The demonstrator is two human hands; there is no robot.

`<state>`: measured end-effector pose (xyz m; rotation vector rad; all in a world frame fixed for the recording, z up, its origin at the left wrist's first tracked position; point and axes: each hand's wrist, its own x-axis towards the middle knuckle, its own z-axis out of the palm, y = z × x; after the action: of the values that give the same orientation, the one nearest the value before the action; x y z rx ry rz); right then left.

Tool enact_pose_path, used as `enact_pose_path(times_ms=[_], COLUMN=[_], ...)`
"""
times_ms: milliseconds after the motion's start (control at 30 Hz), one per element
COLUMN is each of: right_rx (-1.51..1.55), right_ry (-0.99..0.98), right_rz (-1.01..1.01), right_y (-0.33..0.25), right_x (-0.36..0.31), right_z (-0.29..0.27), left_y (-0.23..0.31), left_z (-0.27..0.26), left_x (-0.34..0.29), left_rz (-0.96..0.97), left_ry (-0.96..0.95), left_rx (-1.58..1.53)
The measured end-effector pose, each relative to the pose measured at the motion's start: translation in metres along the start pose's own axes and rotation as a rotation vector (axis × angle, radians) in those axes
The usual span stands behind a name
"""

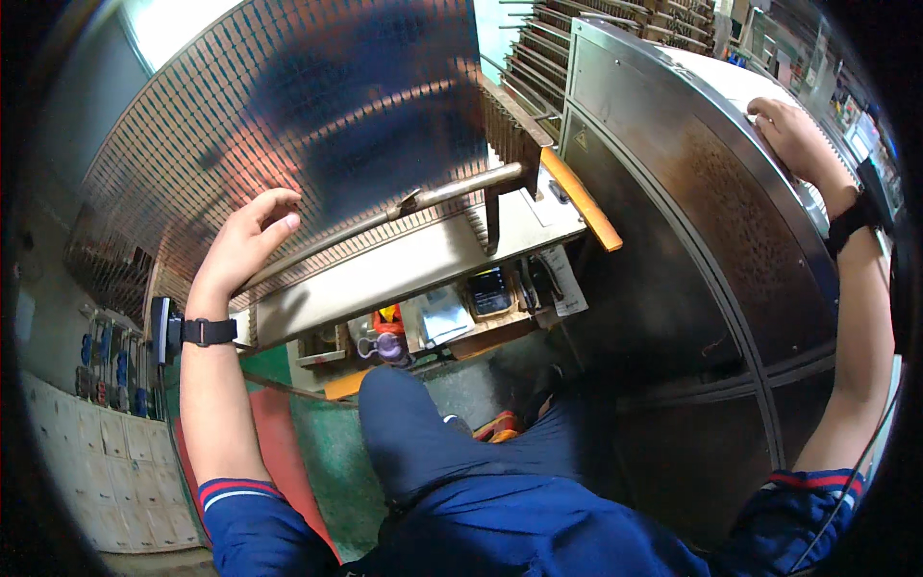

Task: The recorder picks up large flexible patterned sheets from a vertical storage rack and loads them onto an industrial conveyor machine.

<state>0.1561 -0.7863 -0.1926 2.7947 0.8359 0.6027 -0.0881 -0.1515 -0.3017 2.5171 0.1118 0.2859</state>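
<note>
Against one mesh panel, left hand fingers spread, empty; right hand seemingly flat on cabinet.

Dim, bluish indoor light; daylight glare at upper left. Broad sheen across metal mesh panel. Strong fisheye bending, black vignette at rim. Edges soft.

floor: green and red paint | window: bright daylight, upper left | shelf: cluttered, low
</note>
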Motion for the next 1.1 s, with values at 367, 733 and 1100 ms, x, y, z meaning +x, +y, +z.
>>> enact_pose_path(times_ms=[367,733,1100], right_rx=[0.029,0.121,-0.637], right_ry=[0.091,0.085,0.91], right_rz=[-0.002,0.231,0.755], right_y=[0.048,0.045,0.131], right_x=[-0.009,-0.042,-0.26], right_z=[0.032,-0.033,-0.175], left_y=[-0.009,-0.013,-0.022], left_z=[-0.002,-0.001,-0.008], left_x=[0.004,0.003,-0.003], left_rz=[0.033,0.162,0.146], left_ry=[-0.221,-0.134,-0.057], left_rx=[0.084,0.033,0.039])
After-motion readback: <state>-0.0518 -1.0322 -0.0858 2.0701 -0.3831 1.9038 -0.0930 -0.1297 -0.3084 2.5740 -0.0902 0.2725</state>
